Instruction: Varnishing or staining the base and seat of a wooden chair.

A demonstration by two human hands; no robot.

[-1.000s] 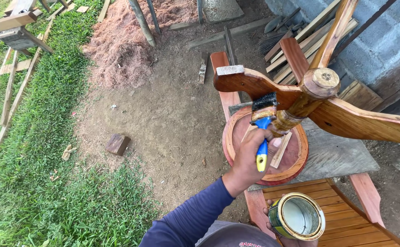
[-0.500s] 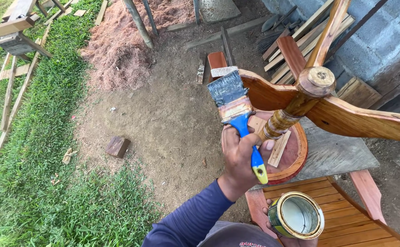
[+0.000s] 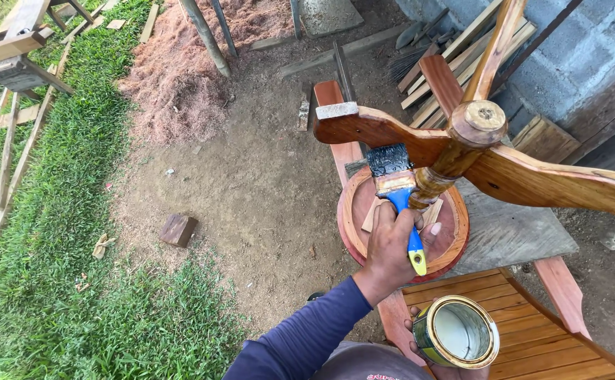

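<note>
So I've got the pedestal table [image 3: 462,151] flipped upside down, round top [image 3: 455,232] resting on the bench [image 3: 518,236], which puts the curved legs up where I can get at them instead of crawling underneath. My right hand [image 3: 390,246] is wrapped tight around the blue-handled brush [image 3: 399,193], bristles pointing up and pressed against the underside of one leg right by the turned column. Left hand [image 3: 427,352] is mostly hidden, just fingertips showing curled under the open tin [image 3: 456,332], so I keep the finish low and close to my body, right below the brush. A slatted wooden panel [image 3: 532,331] sits beside the tin. Sawdust pile [image 3: 181,77] and grass [image 3: 47,232] are off to my left.
</note>
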